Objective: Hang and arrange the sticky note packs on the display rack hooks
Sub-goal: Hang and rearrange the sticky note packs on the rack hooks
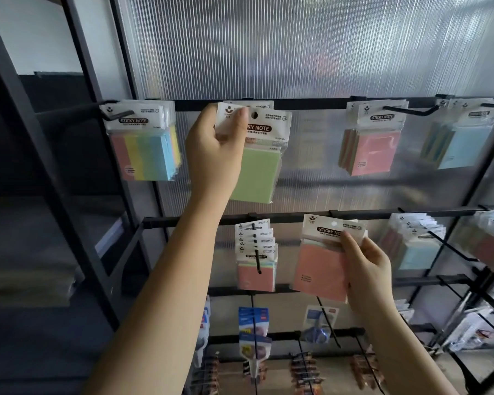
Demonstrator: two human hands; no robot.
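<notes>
My left hand (216, 146) pinches the white header card of a green sticky note pack (255, 173) up at the top rail (305, 104) of the display rack; the pack's hang hole shows beside my thumb. Lower down, my right hand (367, 269) holds a pink sticky note pack (318, 266) by its right edge, just under the second rail (362, 215). Other packs hang on the top row: a multicolour pack (144, 146) at the left, a pink pack (371, 151) and a blue pack (459, 146) to the right.
Several packs hang on a black hook (257, 252) in the second row, and blue packs (417, 249) hang at the right. Lower rails carry other stationery (254, 334). Bare hooks (411, 111) jut toward me. A dark shelf frame (77, 178) stands at the left.
</notes>
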